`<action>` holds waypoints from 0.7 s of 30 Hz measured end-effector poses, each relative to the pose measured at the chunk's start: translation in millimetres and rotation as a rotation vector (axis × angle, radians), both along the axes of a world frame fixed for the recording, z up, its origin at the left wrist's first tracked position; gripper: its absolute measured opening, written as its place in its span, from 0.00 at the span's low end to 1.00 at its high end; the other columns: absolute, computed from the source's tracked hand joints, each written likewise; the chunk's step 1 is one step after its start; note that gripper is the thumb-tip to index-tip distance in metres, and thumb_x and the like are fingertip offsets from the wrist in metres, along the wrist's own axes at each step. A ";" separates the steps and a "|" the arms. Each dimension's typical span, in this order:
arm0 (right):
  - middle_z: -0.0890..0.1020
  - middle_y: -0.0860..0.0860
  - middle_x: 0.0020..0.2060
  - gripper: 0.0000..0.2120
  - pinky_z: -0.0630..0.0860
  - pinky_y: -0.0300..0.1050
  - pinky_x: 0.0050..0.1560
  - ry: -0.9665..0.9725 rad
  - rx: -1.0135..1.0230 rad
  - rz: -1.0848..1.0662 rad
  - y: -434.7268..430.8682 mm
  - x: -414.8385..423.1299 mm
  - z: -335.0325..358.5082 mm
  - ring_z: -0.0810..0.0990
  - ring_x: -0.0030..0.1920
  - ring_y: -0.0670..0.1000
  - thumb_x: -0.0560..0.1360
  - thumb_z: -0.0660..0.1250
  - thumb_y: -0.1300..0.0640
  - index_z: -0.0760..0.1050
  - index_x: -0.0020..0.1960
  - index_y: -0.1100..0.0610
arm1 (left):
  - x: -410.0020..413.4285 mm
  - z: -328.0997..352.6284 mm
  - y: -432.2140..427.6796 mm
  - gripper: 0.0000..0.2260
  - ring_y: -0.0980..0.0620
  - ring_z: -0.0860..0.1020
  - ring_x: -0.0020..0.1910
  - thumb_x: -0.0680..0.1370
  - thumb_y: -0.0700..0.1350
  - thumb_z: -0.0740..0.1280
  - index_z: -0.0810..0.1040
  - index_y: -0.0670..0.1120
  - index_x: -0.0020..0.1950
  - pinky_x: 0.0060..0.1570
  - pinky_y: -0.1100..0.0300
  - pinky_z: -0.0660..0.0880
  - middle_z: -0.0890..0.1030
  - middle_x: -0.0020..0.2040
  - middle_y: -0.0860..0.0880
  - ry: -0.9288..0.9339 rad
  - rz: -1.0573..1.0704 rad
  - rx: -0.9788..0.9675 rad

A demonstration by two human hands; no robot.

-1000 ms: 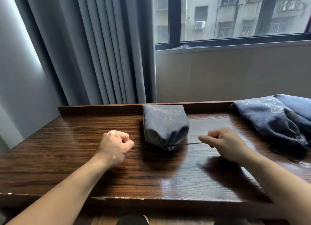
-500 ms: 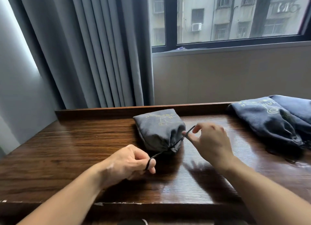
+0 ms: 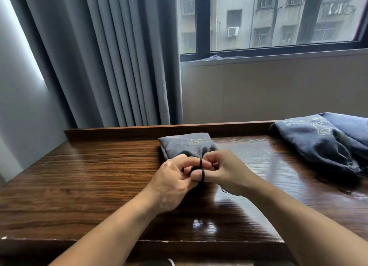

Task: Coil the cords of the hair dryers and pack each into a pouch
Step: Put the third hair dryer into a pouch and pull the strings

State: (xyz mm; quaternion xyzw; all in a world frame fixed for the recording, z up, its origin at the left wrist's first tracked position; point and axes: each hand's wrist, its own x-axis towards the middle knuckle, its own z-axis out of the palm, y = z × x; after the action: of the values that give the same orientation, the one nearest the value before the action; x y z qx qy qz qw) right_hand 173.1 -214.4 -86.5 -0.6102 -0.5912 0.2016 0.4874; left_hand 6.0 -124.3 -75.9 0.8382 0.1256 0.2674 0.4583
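Grey pouch lies by the middle of the table's back edge, mouth toward the person; just in front of it both hands meet on its black drawstring; left hand and right hand each pinch the cord with curled fingers; dark blue pouches lie at the back right corner.
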 end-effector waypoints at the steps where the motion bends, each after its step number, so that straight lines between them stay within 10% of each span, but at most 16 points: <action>1: 0.64 0.42 0.24 0.23 0.57 0.41 0.29 -0.040 0.000 -0.007 -2.2 -0.7 1.2 0.61 0.29 0.46 0.65 0.77 0.39 0.67 0.28 0.51 | -0.7 0.8 4.1 0.15 0.47 0.83 0.52 0.75 0.39 0.71 0.85 0.57 0.56 0.58 0.51 0.80 0.82 0.50 0.46 0.059 0.004 0.143; 10: 0.74 0.44 0.31 0.11 0.70 0.41 0.37 -0.497 -0.003 -0.224 -16.0 -10.5 -2.1 0.72 0.35 0.45 0.65 0.58 0.42 0.69 0.33 0.49 | -6.1 -10.4 7.6 0.12 0.63 0.74 0.42 0.80 0.44 0.69 0.80 0.54 0.63 0.45 0.76 0.66 0.72 0.42 0.61 0.119 0.081 0.618; 15: 0.73 0.40 0.29 0.08 0.64 0.30 0.37 -0.515 -0.030 -0.204 -21.3 -6.4 -11.2 0.74 0.35 0.38 0.73 0.69 0.53 0.74 0.37 0.45 | -4.8 -20.9 2.4 0.09 0.63 0.78 0.43 0.77 0.44 0.71 0.84 0.48 0.57 0.46 0.75 0.69 0.80 0.43 0.59 -0.008 0.093 0.496; 21: 0.79 0.48 0.30 0.07 0.70 0.44 0.36 -0.249 -0.025 -0.091 -31.2 1.7 -19.5 0.73 0.32 0.44 0.75 0.75 0.53 0.83 0.38 0.47 | -12.5 -25.3 -0.4 0.05 0.56 0.81 0.38 0.80 0.49 0.71 0.82 0.52 0.44 0.42 0.65 0.74 0.84 0.38 0.55 0.089 0.121 0.309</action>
State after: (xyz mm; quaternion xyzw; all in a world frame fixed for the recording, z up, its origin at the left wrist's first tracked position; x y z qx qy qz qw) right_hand 174.8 -245.6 -106.1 -0.6627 -0.6162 0.1090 0.4113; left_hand -6.5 -124.7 -101.2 0.9006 0.1534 0.2735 0.3010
